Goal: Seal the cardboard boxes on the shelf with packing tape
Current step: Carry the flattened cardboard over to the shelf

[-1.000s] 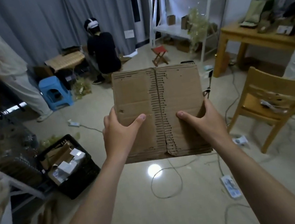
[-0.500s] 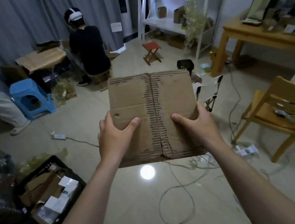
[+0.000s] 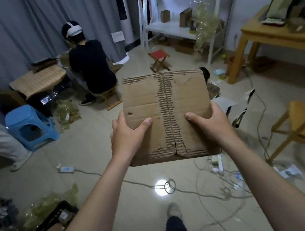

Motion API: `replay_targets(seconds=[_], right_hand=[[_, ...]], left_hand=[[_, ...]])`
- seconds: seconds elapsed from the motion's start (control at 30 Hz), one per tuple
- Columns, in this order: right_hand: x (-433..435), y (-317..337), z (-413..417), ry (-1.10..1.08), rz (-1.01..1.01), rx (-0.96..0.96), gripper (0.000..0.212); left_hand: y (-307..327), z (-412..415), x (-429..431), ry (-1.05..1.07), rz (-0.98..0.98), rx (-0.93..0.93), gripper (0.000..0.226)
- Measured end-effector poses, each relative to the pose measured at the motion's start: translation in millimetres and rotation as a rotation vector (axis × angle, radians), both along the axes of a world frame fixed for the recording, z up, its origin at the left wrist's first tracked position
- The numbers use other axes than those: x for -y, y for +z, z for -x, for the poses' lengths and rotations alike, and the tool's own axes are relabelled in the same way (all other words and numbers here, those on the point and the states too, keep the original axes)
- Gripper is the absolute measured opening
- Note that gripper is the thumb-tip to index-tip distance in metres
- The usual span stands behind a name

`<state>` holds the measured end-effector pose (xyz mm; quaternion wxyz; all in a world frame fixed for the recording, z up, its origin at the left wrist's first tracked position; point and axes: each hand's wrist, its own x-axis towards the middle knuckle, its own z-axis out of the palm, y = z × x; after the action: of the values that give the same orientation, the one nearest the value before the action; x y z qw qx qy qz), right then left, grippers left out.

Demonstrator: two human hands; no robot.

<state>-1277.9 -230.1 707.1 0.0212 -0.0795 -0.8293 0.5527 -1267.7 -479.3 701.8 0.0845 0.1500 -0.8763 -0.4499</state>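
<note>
The left hand (image 3: pixel 126 134) and right hand (image 3: pixel 209 123) each grip a near corner of the brown, square cardboard box (image 3: pixel 145 100). The thumbs lie flat on top and the fingers curl down the sides, mostly out of sight. The box hangs in the air at arm's length, flaps closed, well short of the white metal shelf (image 3: pixel 170 27) across the room. Along the middle seam the paper skin is torn away, leaving bare ribbed corrugation, and I'd guess fresh tape will bond poorly there and peel. Neither hand has a tape roll. A tangle of grey cables (image 3: pixel 170 185) lies on the tiled floor just ahead of the person's shoe (image 3: pixel 172 209). With both hands taken up, a snagged foot would likely send the box down.
</note>
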Motion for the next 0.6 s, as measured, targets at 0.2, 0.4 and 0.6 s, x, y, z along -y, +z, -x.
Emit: replay_targets(seconds=[0.2, 0.4, 0.6], right_hand=[[30.8, -21.2, 146.6, -0.025, 0.022, 0.007, 0.061], [65.7, -19.6, 302.7, -0.027, 0.082, 0.039, 0.076], [97.4, -5.4, 428.5, 0.003, 0.053, 0.026, 0.073]], left_hand=[[-16.1, 154.0, 28.3, -0.017, 0.031, 0.007, 0.096], [-2.9, 316.8, 61.8, -0.034, 0.039, 0.040, 0.099], [15.8, 441.9, 94.0, -0.012, 0.021, 0.023, 0.103]])
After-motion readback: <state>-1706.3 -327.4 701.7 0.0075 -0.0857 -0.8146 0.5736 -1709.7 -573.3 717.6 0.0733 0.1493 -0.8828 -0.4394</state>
